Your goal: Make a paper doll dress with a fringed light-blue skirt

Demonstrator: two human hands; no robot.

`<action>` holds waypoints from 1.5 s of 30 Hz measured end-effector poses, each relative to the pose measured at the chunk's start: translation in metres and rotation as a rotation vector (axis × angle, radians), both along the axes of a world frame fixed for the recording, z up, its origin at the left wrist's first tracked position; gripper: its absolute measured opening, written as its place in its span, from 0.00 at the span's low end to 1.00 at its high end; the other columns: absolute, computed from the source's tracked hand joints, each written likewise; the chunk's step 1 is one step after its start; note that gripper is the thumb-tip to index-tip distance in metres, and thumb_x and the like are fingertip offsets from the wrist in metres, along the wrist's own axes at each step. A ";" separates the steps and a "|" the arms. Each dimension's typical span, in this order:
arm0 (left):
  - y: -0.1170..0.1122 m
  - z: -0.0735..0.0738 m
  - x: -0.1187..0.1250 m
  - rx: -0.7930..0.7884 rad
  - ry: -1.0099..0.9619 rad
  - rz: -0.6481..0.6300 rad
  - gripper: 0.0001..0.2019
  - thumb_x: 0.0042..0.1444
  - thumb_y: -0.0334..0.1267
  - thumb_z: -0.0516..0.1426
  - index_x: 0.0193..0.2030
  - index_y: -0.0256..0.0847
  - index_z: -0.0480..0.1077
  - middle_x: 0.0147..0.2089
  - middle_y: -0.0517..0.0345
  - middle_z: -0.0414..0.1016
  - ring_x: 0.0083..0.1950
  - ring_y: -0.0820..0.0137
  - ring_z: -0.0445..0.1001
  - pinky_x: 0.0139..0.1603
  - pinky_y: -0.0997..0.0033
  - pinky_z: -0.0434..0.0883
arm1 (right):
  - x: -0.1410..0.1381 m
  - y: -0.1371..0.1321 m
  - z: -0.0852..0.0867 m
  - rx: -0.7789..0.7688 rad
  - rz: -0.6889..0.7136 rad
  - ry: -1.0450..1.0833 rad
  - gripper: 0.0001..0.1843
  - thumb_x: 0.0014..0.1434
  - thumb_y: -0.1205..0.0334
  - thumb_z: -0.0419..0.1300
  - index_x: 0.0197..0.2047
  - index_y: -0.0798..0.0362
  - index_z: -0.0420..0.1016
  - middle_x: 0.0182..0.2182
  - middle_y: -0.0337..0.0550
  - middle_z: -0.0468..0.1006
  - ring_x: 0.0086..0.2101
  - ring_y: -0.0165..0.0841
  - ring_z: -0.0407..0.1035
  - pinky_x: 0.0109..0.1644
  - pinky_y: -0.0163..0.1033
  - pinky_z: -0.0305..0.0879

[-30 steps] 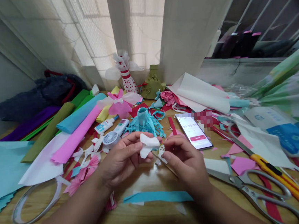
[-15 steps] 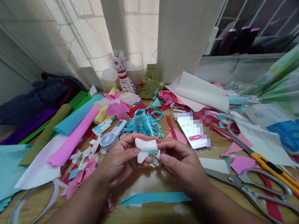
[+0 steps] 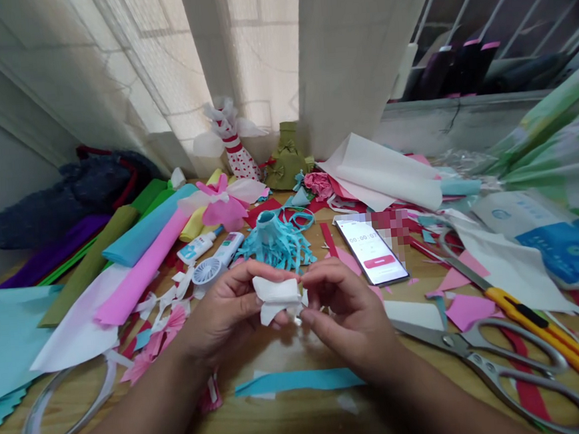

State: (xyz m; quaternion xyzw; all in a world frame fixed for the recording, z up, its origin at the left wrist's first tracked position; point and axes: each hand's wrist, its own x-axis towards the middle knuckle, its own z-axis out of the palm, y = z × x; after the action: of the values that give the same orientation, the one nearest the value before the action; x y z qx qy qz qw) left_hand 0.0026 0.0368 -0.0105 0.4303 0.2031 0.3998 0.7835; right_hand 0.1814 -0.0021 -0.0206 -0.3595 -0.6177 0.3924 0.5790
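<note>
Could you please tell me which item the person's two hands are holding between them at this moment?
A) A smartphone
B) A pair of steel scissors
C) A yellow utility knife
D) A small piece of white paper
D. The left hand and right hand pinch the small piece of white paper between their fingers, while the smartphone lies apart beyond them.

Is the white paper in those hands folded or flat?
Folded: the white paper is bunched between the left hand and right hand.
</note>
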 end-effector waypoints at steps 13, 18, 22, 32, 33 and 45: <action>0.000 0.000 0.003 -0.027 -0.031 -0.005 0.09 0.51 0.32 0.63 0.40 0.42 0.75 0.44 0.56 0.79 0.30 0.76 0.77 0.29 0.83 0.74 | 0.002 -0.006 0.002 0.101 -0.022 -0.048 0.16 0.52 0.73 0.59 0.44 0.48 0.72 0.33 0.39 0.69 0.31 0.30 0.64 0.34 0.38 0.64; -0.002 0.001 0.004 -0.038 0.011 0.016 0.09 0.51 0.32 0.63 0.40 0.41 0.76 0.44 0.56 0.79 0.31 0.76 0.77 0.31 0.82 0.74 | 0.002 -0.003 0.006 0.127 -0.069 -0.083 0.13 0.53 0.72 0.60 0.42 0.49 0.75 0.32 0.40 0.70 0.30 0.29 0.65 0.31 0.36 0.65; -0.003 0.001 0.005 -0.006 0.044 0.035 0.08 0.51 0.32 0.62 0.40 0.40 0.76 0.45 0.54 0.79 0.31 0.75 0.77 0.33 0.80 0.75 | 0.001 -0.002 0.002 0.151 -0.133 -0.082 0.12 0.53 0.71 0.62 0.41 0.50 0.77 0.33 0.41 0.70 0.28 0.28 0.66 0.30 0.35 0.66; 0.000 -0.004 0.005 0.035 0.093 0.043 0.10 0.55 0.29 0.58 0.44 0.36 0.75 0.41 0.52 0.78 0.34 0.74 0.76 0.37 0.78 0.73 | -0.007 0.001 -0.006 0.046 -0.261 -0.055 0.04 0.51 0.70 0.63 0.30 0.53 0.78 0.27 0.40 0.70 0.29 0.30 0.67 0.30 0.35 0.64; 0.000 -0.003 0.005 0.025 0.083 0.047 0.11 0.55 0.30 0.59 0.46 0.35 0.74 0.41 0.52 0.77 0.34 0.73 0.76 0.38 0.77 0.73 | -0.007 0.002 -0.007 -0.002 -0.261 -0.029 0.03 0.51 0.69 0.63 0.29 0.52 0.77 0.27 0.40 0.71 0.29 0.31 0.67 0.30 0.35 0.64; -0.003 0.001 0.009 0.169 0.419 0.299 0.16 0.49 0.31 0.63 0.45 0.42 0.69 0.40 0.60 0.75 0.39 0.74 0.74 0.40 0.78 0.70 | -0.018 0.016 -0.002 -0.206 -0.276 0.188 0.02 0.54 0.62 0.62 0.31 0.50 0.74 0.28 0.37 0.71 0.29 0.31 0.67 0.34 0.37 0.64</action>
State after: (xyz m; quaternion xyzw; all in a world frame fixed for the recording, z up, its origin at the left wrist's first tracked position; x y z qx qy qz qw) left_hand 0.0118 0.0340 -0.0098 0.5325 0.3882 0.4289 0.6179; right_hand 0.1639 0.0137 -0.0228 -0.4599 -0.4624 0.4023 0.6425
